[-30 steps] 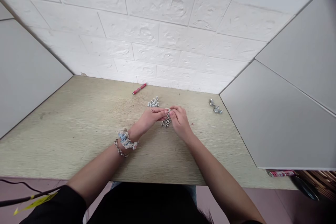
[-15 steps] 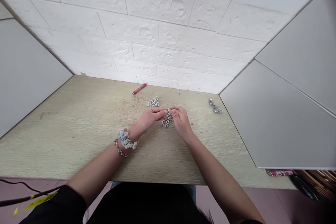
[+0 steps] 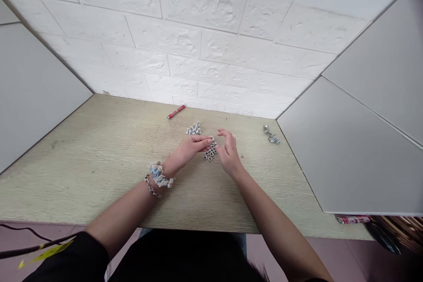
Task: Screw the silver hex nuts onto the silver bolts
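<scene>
My left hand (image 3: 190,148) pinches a small metal piece, seemingly a bolt with a nut, at its fingertips above a little heap of nuts (image 3: 209,154) on the wooden table (image 3: 99,154). My right hand (image 3: 228,152) hovers just right of that piece with fingers spread, apart from it. A cluster of upright bolts (image 3: 194,129) stands just behind my hands. The left wrist wears a scrunchie and a chain bracelet.
A red pen (image 3: 176,111) lies near the white brick wall at the back. A few assembled metal pieces (image 3: 272,135) lie at the table's right edge, beside a grey panel (image 3: 346,154). Another grey panel closes the left side.
My right hand's fingers have let go of the small piece and spread apart; before, both hands pinched it together. The left hand has stayed in place.
</scene>
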Action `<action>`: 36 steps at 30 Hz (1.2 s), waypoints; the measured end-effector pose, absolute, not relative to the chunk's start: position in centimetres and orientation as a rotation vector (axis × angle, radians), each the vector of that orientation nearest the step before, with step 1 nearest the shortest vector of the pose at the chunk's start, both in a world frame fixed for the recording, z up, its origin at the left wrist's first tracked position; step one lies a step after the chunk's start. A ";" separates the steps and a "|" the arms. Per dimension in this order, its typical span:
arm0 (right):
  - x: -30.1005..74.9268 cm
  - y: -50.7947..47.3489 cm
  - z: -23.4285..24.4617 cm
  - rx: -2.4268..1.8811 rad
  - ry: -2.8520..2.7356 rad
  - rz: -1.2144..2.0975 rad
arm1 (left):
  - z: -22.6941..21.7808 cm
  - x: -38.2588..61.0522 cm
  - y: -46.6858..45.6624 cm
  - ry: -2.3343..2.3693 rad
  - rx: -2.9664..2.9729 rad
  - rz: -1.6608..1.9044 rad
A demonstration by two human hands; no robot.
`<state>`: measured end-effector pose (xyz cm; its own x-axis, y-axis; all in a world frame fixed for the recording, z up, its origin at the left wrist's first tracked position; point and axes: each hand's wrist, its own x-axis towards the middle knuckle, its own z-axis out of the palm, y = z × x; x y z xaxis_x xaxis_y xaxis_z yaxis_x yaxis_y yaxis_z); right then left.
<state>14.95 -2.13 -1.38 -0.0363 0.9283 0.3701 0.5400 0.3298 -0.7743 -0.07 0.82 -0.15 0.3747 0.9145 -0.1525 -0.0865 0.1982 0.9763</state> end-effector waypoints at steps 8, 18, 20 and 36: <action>14.8 -1.7 -1.1 -1.457 -1.708 0.574 | -0.4 0.0 0.9 0.894 1.173 0.878; 14.8 -2.2 -1.4 -1.390 -1.679 0.549 | -0.5 -0.3 1.1 0.901 1.144 0.898; 14.8 -2.2 -1.4 -1.414 -1.677 0.532 | -0.5 -0.3 1.1 0.898 1.151 0.897; 14.8 -2.1 -1.2 -1.370 -1.573 0.636 | -0.3 -0.1 0.9 0.919 1.179 0.886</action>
